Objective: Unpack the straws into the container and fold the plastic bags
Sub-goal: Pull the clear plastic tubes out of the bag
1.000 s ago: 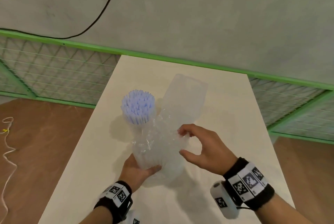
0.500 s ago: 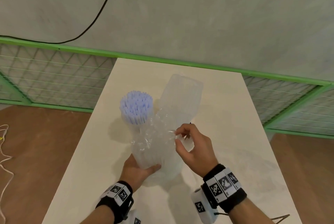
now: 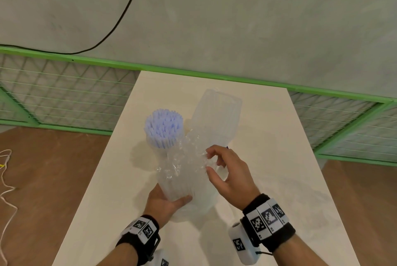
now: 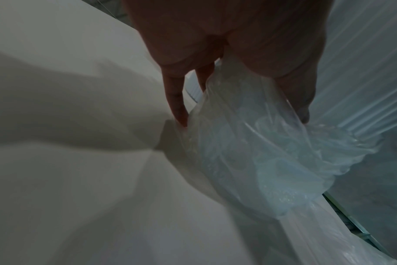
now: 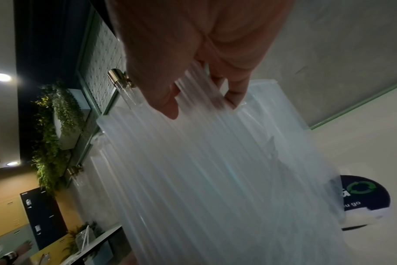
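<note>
A clear container (image 3: pixel 156 152) packed with upright pale-blue straws (image 3: pixel 164 127) stands mid-table. Just right of it leans a bundle of clear straws (image 3: pixel 217 115), its plastic bag (image 3: pixel 182 171) scrunched down around the lower half. My left hand (image 3: pixel 169 201) grips the bagged bottom of the bundle from below; in the left wrist view its fingers (image 4: pixel 177 107) curl round the crumpled bag (image 4: pixel 261 152). My right hand (image 3: pixel 208 161) pinches the crumpled plastic at the bundle's right side. The right wrist view shows its thumb (image 5: pixel 168 105) against the straws (image 5: pixel 204 170).
The white table (image 3: pixel 279 136) is narrow, with edges close on the left and right. A green-framed mesh fence (image 3: pixel 64 93) runs behind it below a grey wall. A dark round label (image 5: pixel 363 197) shows at the bag's side. A white cord (image 3: pixel 6 179) lies on the wooden floor.
My right hand has come in from the right and its thumb and fingers have closed on the crumpled plastic. The left hand and the bundle have stayed put.
</note>
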`<state>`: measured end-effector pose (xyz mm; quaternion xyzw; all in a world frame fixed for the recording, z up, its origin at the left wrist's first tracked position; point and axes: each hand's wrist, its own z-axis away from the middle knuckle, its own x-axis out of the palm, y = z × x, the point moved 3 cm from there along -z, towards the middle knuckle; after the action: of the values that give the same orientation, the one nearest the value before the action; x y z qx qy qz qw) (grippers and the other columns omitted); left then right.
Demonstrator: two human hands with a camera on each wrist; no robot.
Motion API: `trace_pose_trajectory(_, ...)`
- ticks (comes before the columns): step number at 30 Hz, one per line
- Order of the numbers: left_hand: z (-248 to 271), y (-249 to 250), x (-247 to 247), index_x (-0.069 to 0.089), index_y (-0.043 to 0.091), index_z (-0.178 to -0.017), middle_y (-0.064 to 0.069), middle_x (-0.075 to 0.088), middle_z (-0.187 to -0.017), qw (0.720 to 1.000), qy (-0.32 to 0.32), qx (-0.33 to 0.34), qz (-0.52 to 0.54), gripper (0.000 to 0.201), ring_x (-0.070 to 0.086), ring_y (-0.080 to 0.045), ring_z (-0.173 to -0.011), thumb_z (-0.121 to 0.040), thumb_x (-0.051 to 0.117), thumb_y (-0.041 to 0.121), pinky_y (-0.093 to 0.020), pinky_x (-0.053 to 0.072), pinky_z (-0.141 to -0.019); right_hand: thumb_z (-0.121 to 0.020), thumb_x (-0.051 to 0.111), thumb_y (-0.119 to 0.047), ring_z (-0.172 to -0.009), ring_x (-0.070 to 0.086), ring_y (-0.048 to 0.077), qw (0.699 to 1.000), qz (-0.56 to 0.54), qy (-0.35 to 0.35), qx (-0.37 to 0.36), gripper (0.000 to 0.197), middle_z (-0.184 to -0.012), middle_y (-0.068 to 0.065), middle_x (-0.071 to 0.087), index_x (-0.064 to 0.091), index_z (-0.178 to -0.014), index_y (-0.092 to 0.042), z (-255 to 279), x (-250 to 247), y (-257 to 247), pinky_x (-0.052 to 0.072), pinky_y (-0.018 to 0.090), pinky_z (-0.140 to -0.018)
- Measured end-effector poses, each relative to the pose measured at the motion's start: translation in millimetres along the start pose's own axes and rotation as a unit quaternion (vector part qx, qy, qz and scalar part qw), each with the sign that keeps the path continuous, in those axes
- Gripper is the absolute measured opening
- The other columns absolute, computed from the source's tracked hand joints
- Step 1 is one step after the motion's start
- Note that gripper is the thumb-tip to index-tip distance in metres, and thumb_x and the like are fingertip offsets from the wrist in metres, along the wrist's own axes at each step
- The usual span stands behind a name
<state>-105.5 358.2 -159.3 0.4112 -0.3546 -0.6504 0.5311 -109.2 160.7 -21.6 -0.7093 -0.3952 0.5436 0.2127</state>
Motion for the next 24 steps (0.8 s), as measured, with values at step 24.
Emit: trace_pose_trajectory(24, -2.3, -4.0, -2.1, 0.066, 0.02, -0.111, 0.004, 0.075, -0.097, 1.0, -0.002, 0.003, -0.003, 0.081, 0.071, -0.012, -0.09, -0.04, 0.096, 0.043, -0.03, 0.055, -0.082, -0.097, 0.058, -0.018, -0.091, 0.061, 0.006, 0.999, 0.003, 0.027, 0.022, 0.012, -0.098, -0.009, 0.065, 0.051, -0.103, -0.026, 2.0, 11.6, 9.7, 0.047, 0.021, -0.079)
